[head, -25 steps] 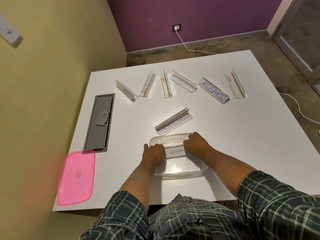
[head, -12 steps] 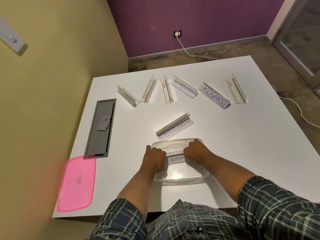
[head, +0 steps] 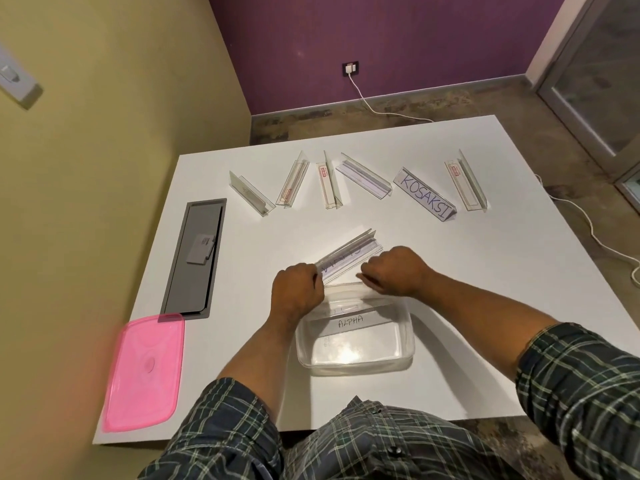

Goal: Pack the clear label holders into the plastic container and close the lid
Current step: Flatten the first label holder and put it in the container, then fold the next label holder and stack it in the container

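clear container [head: 356, 344] near front edge of white table [head: 485, 289], lid off; one label holder marked alpha [head: 349, 322] lies inside. just behind it, left hand [head: 298, 289] and right hand [head: 394, 270] each curl around an end of a stack of holders [head: 349, 252]. six more holders, one reading kosaksi [head: 424, 199], sit farther back. pink lid [head: 143, 372] at table's front left corner, well apart.
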`<state>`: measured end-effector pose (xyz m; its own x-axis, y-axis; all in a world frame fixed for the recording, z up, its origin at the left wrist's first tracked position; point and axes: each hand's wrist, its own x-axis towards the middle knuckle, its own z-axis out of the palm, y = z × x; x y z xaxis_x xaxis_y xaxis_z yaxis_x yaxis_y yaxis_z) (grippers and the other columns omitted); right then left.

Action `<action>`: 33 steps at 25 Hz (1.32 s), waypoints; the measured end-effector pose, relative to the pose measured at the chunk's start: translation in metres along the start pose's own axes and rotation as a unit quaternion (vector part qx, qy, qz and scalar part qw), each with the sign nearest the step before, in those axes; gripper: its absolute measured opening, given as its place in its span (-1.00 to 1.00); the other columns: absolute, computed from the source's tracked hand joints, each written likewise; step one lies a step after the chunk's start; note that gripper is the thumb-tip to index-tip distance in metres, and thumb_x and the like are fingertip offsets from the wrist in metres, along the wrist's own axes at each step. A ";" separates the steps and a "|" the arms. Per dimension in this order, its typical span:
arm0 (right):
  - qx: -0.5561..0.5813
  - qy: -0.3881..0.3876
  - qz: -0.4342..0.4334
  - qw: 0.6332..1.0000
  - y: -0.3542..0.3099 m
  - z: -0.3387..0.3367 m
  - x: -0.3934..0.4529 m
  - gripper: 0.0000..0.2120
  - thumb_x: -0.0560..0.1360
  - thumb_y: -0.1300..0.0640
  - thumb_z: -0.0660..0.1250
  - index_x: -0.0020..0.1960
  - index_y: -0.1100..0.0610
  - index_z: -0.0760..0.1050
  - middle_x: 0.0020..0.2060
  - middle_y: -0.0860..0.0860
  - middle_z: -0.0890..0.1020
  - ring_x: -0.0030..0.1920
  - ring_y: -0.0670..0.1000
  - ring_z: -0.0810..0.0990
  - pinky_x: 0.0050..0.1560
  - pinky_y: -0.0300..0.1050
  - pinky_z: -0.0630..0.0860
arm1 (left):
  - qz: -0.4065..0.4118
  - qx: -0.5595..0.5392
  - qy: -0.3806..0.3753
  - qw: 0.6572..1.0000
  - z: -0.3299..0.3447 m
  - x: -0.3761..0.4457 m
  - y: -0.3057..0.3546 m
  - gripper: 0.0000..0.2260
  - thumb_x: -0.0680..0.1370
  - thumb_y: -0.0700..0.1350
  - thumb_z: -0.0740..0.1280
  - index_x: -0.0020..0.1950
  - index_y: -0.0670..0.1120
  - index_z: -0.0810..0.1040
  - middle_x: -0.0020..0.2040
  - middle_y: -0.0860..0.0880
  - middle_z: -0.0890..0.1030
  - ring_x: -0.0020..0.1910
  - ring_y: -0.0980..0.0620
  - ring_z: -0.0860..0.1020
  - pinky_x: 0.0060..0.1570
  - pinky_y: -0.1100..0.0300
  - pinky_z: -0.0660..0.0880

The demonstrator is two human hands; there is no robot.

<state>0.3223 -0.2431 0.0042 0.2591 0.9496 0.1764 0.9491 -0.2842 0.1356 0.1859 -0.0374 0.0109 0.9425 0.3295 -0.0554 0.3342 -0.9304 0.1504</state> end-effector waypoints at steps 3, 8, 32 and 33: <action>0.016 -0.092 0.160 0.983 0.028 -0.008 0.013 -0.58 0.61 -0.24 0.14 -0.04 0.04 0.60 -0.20 0.01 0.71 -0.22 0.10 0.70 -0.25 -0.11 0.50 | -0.035 0.027 0.014 0.999 -0.003 0.016 0.003 -0.75 0.59 0.02 0.18 -0.16 -0.05 0.57 -0.19 -0.01 0.64 -0.17 -0.12 0.61 -0.11 0.07 0.42; 0.084 -0.249 0.337 0.904 0.061 0.003 0.032 -0.52 0.60 -0.31 0.10 0.13 0.02 0.58 0.05 0.05 0.68 0.07 0.13 0.65 -0.01 -0.03 0.43 | -0.078 0.029 -0.087 0.993 0.010 0.040 0.002 -0.81 0.56 -0.03 0.23 0.06 -0.03 0.59 0.00 -0.02 0.63 0.05 -0.13 0.60 0.08 0.02 0.39; 0.197 -0.242 0.180 0.933 0.092 0.041 0.057 -0.87 0.55 0.18 0.29 0.04 0.07 0.60 0.01 0.01 0.64 0.02 0.12 0.61 -0.06 -0.08 0.48 | -0.150 -0.027 -0.130 0.980 0.034 0.064 -0.002 -0.42 0.48 0.13 0.32 0.44 -0.02 0.25 0.28 -0.13 0.37 0.09 -0.21 0.57 0.09 -0.06 0.41; 0.233 -0.230 0.186 0.927 0.093 0.035 0.055 -0.89 0.57 0.18 0.30 0.02 0.07 0.60 -0.03 0.00 0.65 -0.02 0.11 0.61 -0.04 -0.04 0.52 | -0.148 -0.028 -0.125 0.981 0.032 0.062 -0.004 -0.37 0.46 0.16 0.34 0.45 -0.02 0.25 0.29 -0.12 0.37 0.15 -0.21 0.55 0.13 -0.07 0.40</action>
<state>0.4313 -0.2131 -0.0079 0.5302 0.7845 -0.3216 0.7257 -0.6161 -0.3063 0.2431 -0.0180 -0.0243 0.7759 0.5282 -0.3450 0.5998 -0.7871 0.1440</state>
